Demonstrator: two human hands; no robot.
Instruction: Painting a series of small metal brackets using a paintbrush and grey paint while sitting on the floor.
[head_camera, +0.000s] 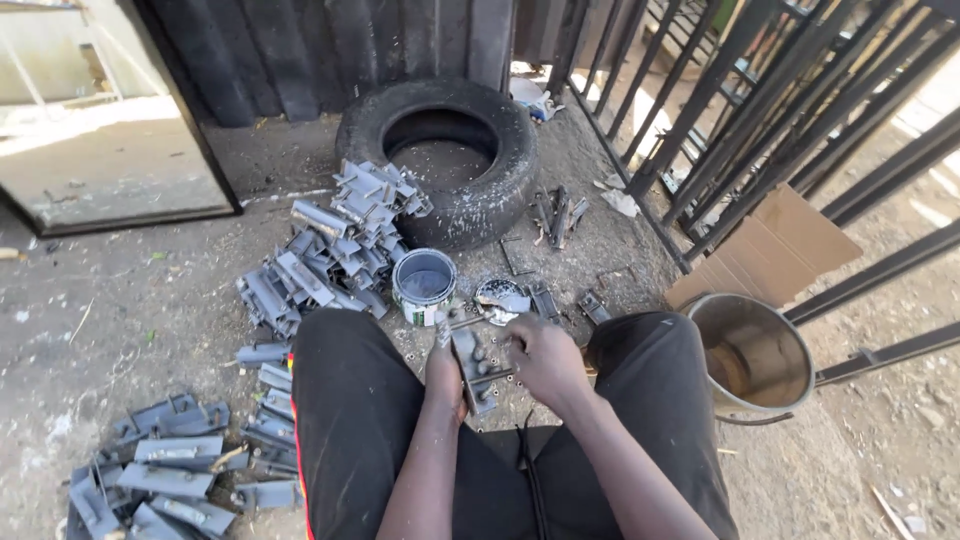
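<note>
I sit with my knees apart in black trousers. My left hand (445, 375) grips a grey metal bracket (473, 365) with bolts on it, held upright between my knees. My right hand (545, 358) is closed on the bracket's right side, and I cannot see whether it holds a brush or tool. Just beyond my hands stand an open tin of grey paint (424, 285) and its lid (498, 296) on the ground.
A heap of grey painted brackets (335, 250) lies left of the tin, and more brackets (170, 465) lie at lower left. A car tyre (445, 160) leans behind. A metal bucket (755, 355), cardboard (775, 250) and a black metal gate (800, 120) stand at right.
</note>
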